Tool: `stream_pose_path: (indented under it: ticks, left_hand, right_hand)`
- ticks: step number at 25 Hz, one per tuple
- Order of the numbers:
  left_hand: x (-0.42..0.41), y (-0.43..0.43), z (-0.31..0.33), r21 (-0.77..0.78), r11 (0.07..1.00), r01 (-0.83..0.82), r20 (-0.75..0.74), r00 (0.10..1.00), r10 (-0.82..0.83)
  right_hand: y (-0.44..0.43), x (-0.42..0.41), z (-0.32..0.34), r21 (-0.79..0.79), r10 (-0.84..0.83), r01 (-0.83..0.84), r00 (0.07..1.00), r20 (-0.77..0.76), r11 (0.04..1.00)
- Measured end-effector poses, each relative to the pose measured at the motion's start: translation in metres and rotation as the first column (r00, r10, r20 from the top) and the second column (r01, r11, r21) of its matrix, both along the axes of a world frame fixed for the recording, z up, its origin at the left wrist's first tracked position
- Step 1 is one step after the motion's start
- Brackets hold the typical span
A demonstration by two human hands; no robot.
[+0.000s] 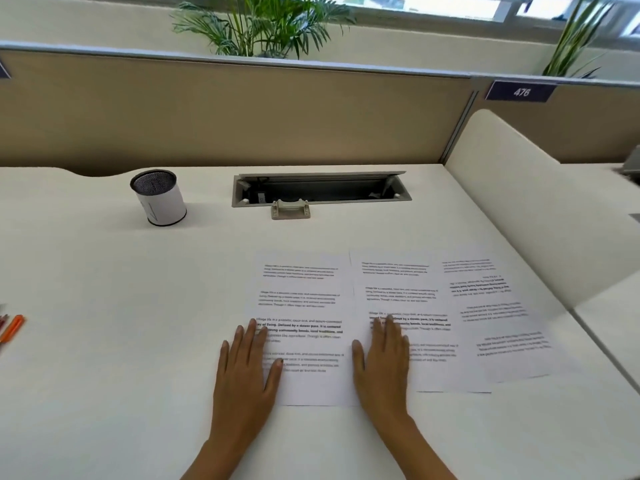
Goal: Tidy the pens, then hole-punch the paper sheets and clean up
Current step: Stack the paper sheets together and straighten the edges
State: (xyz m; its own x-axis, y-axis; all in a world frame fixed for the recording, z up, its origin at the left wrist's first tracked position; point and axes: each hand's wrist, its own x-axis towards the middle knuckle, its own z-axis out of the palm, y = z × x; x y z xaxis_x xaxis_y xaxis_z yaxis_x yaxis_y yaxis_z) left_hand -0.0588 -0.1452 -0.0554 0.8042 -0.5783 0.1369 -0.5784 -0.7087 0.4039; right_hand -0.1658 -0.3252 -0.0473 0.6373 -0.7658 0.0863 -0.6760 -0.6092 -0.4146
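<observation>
Three printed paper sheets lie side by side on the white desk: a left sheet (304, 299), a middle sheet (405, 289) and a right sheet (498, 306) turned upside down and skewed. My left hand (247, 372) rests flat on the left sheet's left edge, fingers apart. My right hand (382, 362) lies flat where the left and middle sheets meet. Orange pens (12, 329) poke in at the far left edge. A white pen cup (160, 199) with a mesh top stands at the back left, no pens visible in it. No hole punch is recognisable.
An open cable tray (322, 188) is set into the desk at the back, with a small beige clip (291, 209) in front of it. A tan partition (242, 112) bounds the desk behind, a rounded white divider (519, 202) on the right.
</observation>
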Motion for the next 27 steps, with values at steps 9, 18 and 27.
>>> stream_pose_path:
  ticks: [9,18,27]
  left_hand:
    - [-0.009,0.005,0.005,0.017,0.998,-0.059,0.015,0.998,0.059]
    - [-0.010,0.004,0.005,0.024,0.998,-0.062,0.027,0.998,0.061]
    - [-0.009,0.005,0.005,0.029,0.998,-0.058,0.018,0.998,0.057]
  right_hand:
    - [-0.069,-0.032,0.022,0.040,-0.346,0.346,0.913,0.217,0.937]
    - [-0.139,-0.042,0.048,0.178,-0.486,0.570,0.796,-0.360,0.802]
    - [-0.156,-0.037,0.060,0.373,-0.379,0.518,0.841,-0.385,0.770]
